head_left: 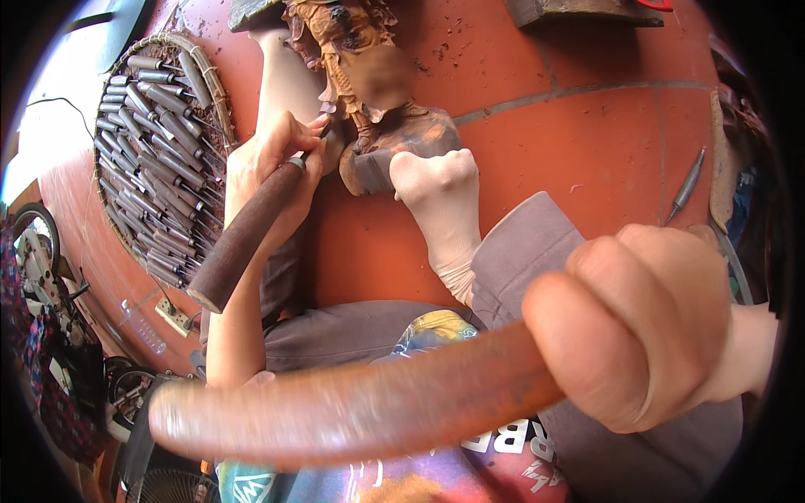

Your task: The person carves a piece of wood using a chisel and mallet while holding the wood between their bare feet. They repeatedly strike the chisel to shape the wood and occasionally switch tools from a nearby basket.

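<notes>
My left hand (pixel 272 163) is closed round a carving chisel (pixel 246 239), near where its dark, round wooden handle meets the blade. The blade points up and away, its tip close to the lower edge of a carved wooden figure (pixel 340 50); whether it touches I cannot tell. That figure, brown with deep folds, lies tilted on its block-like base (pixel 402 147), between my two socked feet. In my right hand (pixel 629 327), a thick, curved wooden mallet (pixel 352 407) is gripped by one end. It is raised close to the camera, slightly blurred, spanning leftward over my lap.
A round woven basket (pixel 225 113) at the left holds many chisels with dark handles. One thin tool (pixel 689 186) lies on the red tiled floor (pixel 570 168) at the right. A wooden block (pixel 587 12) stands far right; a power strip (pixel 173 316) and plastic bottle (pixel 142 325) lie left.
</notes>
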Demonstrator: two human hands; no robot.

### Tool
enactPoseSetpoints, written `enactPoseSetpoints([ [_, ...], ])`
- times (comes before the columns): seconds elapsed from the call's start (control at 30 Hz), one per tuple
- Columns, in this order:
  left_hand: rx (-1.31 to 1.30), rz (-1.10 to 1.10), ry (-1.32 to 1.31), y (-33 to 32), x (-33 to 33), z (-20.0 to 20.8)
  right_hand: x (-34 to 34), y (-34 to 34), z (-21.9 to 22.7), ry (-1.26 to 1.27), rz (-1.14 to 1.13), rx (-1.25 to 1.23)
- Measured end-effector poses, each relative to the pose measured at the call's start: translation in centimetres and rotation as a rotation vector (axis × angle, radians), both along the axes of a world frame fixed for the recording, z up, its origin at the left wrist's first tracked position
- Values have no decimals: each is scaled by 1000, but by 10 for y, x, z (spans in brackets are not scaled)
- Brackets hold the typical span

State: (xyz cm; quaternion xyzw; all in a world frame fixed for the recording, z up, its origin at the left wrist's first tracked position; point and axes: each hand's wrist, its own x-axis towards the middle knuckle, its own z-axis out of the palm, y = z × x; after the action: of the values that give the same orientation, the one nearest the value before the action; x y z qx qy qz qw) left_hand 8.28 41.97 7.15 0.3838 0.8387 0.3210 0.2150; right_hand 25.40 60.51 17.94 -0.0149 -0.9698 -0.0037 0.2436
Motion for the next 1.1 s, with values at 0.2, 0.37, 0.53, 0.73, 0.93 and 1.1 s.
enactPoseSetpoints([
  [0.2,32,15,63,-5,5,1,5,12,25,-301,154,-69],
  [0.37,24,-6,218,2,17,4,10,42,39,-476,437,-189],
  [0.53,-5,42,247,8,26,3,21,72,21,-529,634,-209],
  [0.73,-5,71,214,-1,25,-6,23,72,8,-475,604,-306],
  [0.93,26,54,283,3,29,-9,27,75,0,-434,570,-382],
  [1.1,1,36,354,4,34,-7,21,72,3,-390,592,-373],
])
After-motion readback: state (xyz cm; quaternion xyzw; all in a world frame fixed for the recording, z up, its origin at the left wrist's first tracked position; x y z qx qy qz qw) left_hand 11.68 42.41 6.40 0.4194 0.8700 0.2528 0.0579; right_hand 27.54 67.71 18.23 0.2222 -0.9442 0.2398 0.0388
